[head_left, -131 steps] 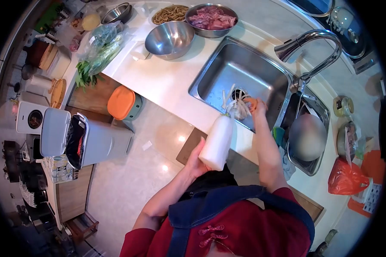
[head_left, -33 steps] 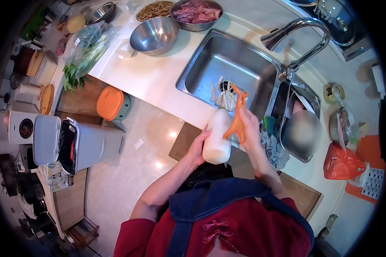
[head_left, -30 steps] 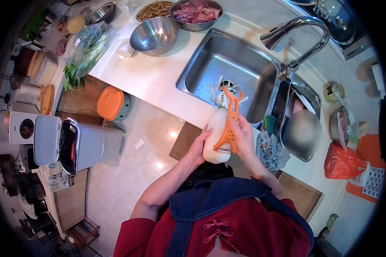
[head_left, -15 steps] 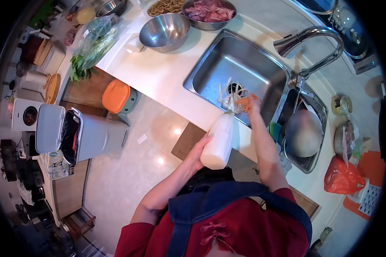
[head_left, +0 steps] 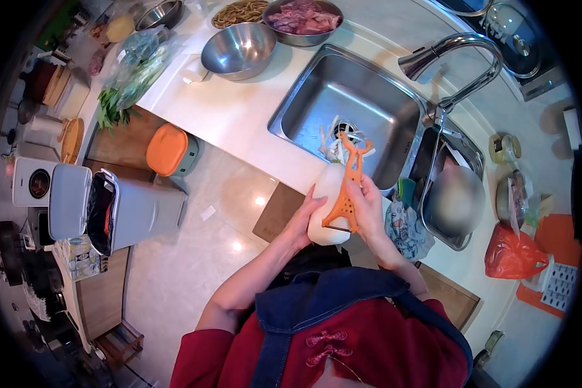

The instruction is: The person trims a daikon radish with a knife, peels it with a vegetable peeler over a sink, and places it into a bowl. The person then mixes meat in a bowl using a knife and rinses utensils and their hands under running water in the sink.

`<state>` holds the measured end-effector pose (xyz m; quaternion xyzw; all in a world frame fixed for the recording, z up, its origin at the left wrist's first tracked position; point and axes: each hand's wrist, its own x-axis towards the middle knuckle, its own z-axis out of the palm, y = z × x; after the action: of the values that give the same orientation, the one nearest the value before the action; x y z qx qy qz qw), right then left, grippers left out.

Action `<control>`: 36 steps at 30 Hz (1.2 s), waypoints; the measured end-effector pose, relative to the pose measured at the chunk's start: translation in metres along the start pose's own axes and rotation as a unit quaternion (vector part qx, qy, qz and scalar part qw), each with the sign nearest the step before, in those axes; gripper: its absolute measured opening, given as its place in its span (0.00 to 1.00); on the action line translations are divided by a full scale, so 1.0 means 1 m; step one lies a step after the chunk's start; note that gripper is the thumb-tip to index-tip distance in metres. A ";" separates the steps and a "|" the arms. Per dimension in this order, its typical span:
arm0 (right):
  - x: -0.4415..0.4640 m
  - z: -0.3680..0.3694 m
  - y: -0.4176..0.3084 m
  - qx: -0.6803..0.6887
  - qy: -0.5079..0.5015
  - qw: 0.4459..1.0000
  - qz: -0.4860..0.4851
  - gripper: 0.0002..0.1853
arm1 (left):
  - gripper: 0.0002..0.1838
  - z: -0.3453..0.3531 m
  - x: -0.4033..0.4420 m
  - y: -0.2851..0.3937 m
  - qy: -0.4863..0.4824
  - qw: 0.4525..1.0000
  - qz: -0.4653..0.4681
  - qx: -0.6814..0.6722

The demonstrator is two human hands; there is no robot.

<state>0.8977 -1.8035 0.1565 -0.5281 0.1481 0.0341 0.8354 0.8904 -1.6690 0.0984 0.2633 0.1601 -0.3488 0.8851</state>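
My left hand [head_left: 301, 221] is wrapped round a thick white daikon radish [head_left: 323, 194], held at the near edge of the sink [head_left: 385, 97]. My right hand [head_left: 368, 213] grips an orange peeler [head_left: 346, 202]. The peeler lies along the radish, its wide blade end low near the end closest to me and its forked handle pointing to the sink. Pale strips of peel [head_left: 330, 143] lie around the drain. The fingers of the left hand under the radish are hidden.
A metal bowl [head_left: 239, 52] stands left of the sink, near a bowl of raw meat [head_left: 302, 19]. The faucet [head_left: 456, 48] arches over the sink's right side. A dish rack [head_left: 462, 242] and patterned cloth [head_left: 406, 233] are at right. An open trash bin [head_left: 145, 210] stands lower left.
My right hand has come back from the sink to the radish, bringing the peeler against its near end. The left hand still holds the radish. The view has shifted slightly.
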 end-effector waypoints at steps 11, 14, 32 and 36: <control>0.018 0.000 0.000 -0.047 -0.034 0.997 0.058 0.13 | 0.30 0.000 0.002 0.004 -0.012 1.000 0.006 -0.007; 0.020 0.000 0.002 0.044 -0.048 0.997 0.046 0.13 | 0.30 0.005 0.001 0.006 -0.010 0.999 0.005 -0.031; 0.032 0.006 -0.002 -0.046 -0.093 0.994 0.043 0.12 | 0.33 0.000 0.003 0.004 -0.004 1.000 0.003 -0.022; 0.078 -0.017 0.023 -0.036 -0.041 0.998 0.005 0.10 | 0.36 0.003 -0.004 0.006 0.070 0.997 -0.041 0.017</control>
<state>0.9632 -1.8162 0.1071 -0.5551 0.1149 0.0651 0.8212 0.8923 -1.6647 0.1051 0.2955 0.2259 -0.3680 0.8522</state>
